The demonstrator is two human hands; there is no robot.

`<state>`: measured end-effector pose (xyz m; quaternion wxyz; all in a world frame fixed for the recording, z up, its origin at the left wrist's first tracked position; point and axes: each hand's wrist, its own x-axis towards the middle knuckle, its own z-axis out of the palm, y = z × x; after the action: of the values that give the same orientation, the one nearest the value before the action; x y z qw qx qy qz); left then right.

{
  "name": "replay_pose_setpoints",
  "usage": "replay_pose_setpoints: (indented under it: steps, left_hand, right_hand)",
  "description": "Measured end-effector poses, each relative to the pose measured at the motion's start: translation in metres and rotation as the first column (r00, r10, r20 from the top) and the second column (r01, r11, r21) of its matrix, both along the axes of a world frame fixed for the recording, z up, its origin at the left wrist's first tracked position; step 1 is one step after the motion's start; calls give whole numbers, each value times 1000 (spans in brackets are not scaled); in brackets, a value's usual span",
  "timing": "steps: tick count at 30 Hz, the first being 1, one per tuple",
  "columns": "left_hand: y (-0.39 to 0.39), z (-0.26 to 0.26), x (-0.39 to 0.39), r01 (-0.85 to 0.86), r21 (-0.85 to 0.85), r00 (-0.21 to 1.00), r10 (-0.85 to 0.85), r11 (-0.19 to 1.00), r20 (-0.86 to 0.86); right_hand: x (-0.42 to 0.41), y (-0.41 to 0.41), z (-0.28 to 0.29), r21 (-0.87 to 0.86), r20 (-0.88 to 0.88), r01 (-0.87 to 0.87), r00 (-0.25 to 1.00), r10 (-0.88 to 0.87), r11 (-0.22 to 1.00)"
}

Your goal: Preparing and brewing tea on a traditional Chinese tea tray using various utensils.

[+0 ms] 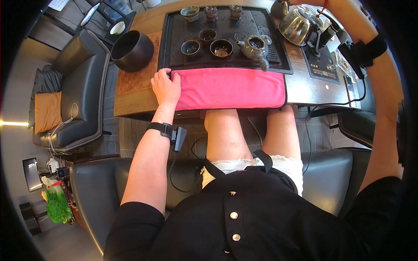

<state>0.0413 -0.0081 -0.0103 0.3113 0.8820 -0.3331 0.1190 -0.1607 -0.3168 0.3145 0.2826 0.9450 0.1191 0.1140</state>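
Observation:
My left hand [166, 86] rests palm down at the left end of a pink towel [228, 88], beside the corner of a black tea tray [169, 39]. The towel lies along the table's near edge. On the tray stand a grey ceramic teapot [255, 47], several small tea bowls, one of them [221, 48] with brownish contents, and two small dark figurines [211, 13]. My right hand [295, 2] is mostly cut off by the top edge, close to a dark pot [280, 8]; its grip cannot be made out.
A steel and glass kettle [295, 27] stands right of the tray, behind a black control panel [321, 67]. A large black bowl [132, 50] sits on a brown mat [140, 83] at left. A cable [339, 103] from my right wrist device crosses the table's right edge.

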Motion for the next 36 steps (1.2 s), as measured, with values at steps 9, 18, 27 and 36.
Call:
replay_pose_setpoints:
  steps: [9, 18, 27, 36]
  left_hand:
    - [2, 4, 0, -19, 3, 1000, 19, 1000, -12]
    - [0, 2, -3, -11, 20, 1000, 11, 1000, -24]
    - [1, 6, -5, -29, 33, 999, 30, 999, -42]
    - [1, 8, -6, -23, 20, 999, 24, 1000, -37]
  right_hand:
    - [17, -36, -97, 731, 24, 282, 900, -436, 621]
    - [57, -63, -208, 911, 39, 257, 722, -690, 321]
    - [76, -52, -254, 928, -197, 363, 670, -716, 84]
    - [65, -74, -267, 954, -200, 297, 727, -657, 38]
